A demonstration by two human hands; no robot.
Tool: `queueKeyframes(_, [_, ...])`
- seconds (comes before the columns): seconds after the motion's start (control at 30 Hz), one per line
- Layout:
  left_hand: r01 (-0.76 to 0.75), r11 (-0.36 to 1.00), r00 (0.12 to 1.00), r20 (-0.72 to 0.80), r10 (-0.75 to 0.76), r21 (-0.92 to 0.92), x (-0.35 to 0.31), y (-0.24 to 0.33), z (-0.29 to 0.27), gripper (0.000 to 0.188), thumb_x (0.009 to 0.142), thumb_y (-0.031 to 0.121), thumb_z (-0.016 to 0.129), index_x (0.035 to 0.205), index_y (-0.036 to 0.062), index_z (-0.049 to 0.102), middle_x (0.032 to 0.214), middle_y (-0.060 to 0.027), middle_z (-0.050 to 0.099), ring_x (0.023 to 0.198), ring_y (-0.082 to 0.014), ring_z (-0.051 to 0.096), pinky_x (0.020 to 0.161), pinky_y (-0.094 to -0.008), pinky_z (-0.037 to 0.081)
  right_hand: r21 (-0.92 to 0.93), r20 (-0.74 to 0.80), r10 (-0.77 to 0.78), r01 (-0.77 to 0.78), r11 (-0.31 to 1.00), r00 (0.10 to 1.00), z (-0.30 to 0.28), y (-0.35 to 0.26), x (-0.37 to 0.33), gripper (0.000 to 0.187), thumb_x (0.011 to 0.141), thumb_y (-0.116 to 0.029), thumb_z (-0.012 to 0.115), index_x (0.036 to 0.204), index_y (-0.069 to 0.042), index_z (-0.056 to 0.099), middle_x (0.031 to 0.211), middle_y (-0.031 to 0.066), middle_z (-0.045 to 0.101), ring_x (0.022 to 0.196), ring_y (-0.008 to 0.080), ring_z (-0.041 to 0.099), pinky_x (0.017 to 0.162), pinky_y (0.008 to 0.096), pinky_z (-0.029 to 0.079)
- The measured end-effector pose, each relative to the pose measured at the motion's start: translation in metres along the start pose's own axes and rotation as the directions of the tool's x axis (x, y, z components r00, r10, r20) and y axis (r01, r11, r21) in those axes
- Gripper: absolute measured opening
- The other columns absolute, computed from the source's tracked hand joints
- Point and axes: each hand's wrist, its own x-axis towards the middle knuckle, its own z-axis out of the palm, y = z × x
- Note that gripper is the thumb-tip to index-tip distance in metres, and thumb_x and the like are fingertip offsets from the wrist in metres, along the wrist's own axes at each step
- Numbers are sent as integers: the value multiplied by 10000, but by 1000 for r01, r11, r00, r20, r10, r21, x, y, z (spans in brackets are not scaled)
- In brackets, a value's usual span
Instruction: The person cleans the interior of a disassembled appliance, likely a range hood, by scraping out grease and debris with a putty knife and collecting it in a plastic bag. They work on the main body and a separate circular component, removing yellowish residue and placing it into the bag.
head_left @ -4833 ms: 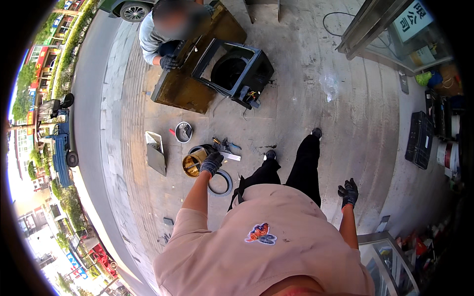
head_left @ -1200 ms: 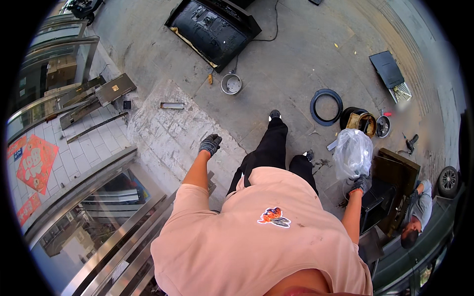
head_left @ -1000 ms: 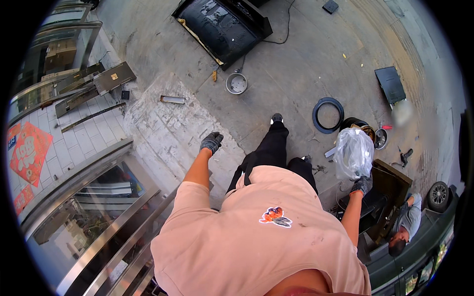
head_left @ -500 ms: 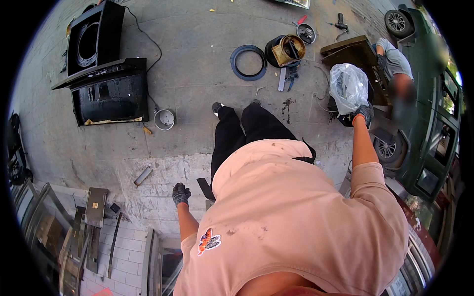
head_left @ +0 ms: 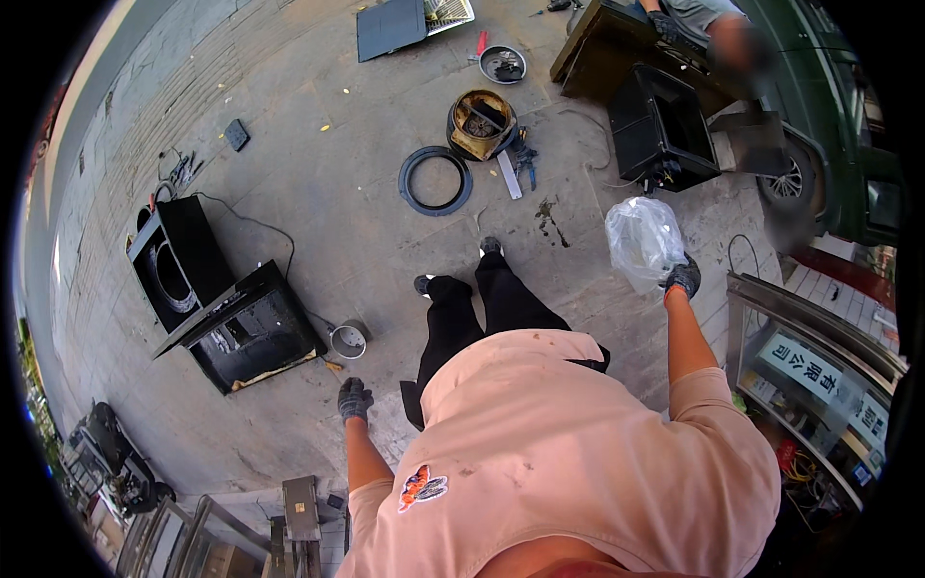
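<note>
Head | left hand (head_left: pixel 355 398), 7–8 o'clock: half-open, nothing seen in it | right hand (head_left: pixel 683 276), 3 o'clock: closed on bag's edge | bag (head_left: pixel 644 239), 2–3 o'clock: taken up, not released | ring (head_left: pixel 405 183), 12 o'clock, loose on ground | casing (head_left: pixel 255 332), 9 o'clock, and black box (head_left: pixel 631 125), 2 o'clock, standing apart

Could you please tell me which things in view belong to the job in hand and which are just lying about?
In hand:
clear plastic bag, held in the gloved right hand

Lying about:
dark ring
stained round housing
grey flat panel
round metal pot, near the left hand
open black box, ahead right
</note>
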Motion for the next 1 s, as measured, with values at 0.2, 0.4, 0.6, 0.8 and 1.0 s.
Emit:
queueKeyframes(0.2, [-111, 981, 992, 71, 101, 161, -15, 67, 83, 446, 925, 276, 673, 1306, 91, 533, 956, -71, 665, 628, -183, 635, 459, -316, 494, 92, 2, 194, -193, 977, 981, -19, 21, 45, 335, 871, -71, 501, 1139, -72, 702, 959, 123, 712, 709, 281, 697, 501, 415, 578])
queueKeyframes(0.4, [-96, 974, 995, 3, 98, 205, -24, 65, 101, 417, 930, 284, 659, 1290, 94, 568, 870, -77, 675, 583, -163, 615, 450, -296, 459, 179, 117, 44, -64, 982, 992, 26, -14, 72, 422, 829, -12, 446, 1184, -56, 669, 985, 127, 695, 734, 296, 690, 482, 421, 576])
queueKeyframes(0.6, [-120, 984, 991, -39, 127, 133, -46, 44, 64, 459, 920, 295, 667, 1291, 47, 560, 1045, -85, 694, 616, -162, 616, 516, -298, 471, 235, 294, -128, 58, 970, 947, 112, -60, 56, 329, 825, -51, 578, 1135, -23, 686, 1014, 117, 710, 824, 266, 694, 655, 412, 585])
queueKeyframes(0.8, [64, 994, 992, -111, -53, 90, -49, -20, 2, 530, 906, 326, 674, 1332, 46, 528, 1027, -135, 697, 659, -200, 671, 532, -326, 499, -197, 453, -352, 477, 856, 819, 236, -176, -22, 346, 853, -156, 571, 1167, -82, 699, 1065, 114, 726, 908, 240, 693, 790, 368, 540])
queueKeyframes(1.0, [210, 976, 966, -141, -218, -64, 19, 22, -95, 576, 925, 297, 642, 1405, 40, 456, 1023, -153, 691, 637, -217, 665, 440, -346, 459, -96, 489, -480, 592, 800, 728, 346, -312, -170, 363, 883, -264, 560, 1160, -77, 701, 1071, 117, 729, 931, 255, 697, 802, 373, 533])
